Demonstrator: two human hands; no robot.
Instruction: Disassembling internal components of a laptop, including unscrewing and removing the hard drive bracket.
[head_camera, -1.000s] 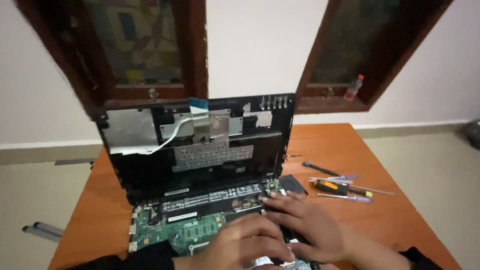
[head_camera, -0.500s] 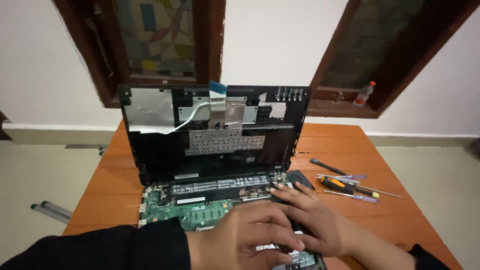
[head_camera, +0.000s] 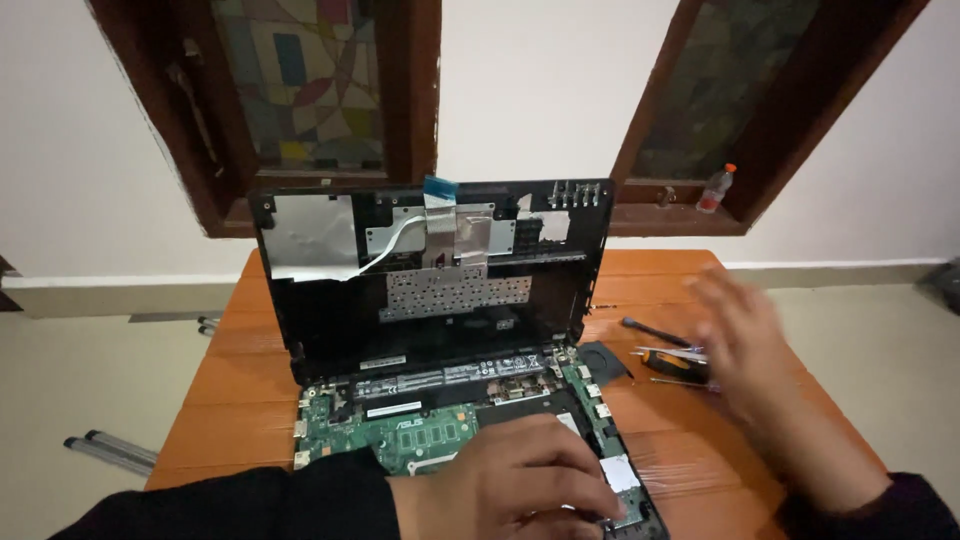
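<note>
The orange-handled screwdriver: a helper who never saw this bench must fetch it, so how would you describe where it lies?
Start at the opened laptop on the orange wooden table, its cover propped upright. On the bare wood to its right lie a few slim tools, by the blurred right hand. The orange-handled screwdriver is the only one with a bright orange and black grip; the black tool just behind it is plain and dark.

laptop (head_camera: 440, 400) | opened up, green board bare, black keyboard cover propped upright | orange-handled screwdriver (head_camera: 672, 362) flat, just right
</note>
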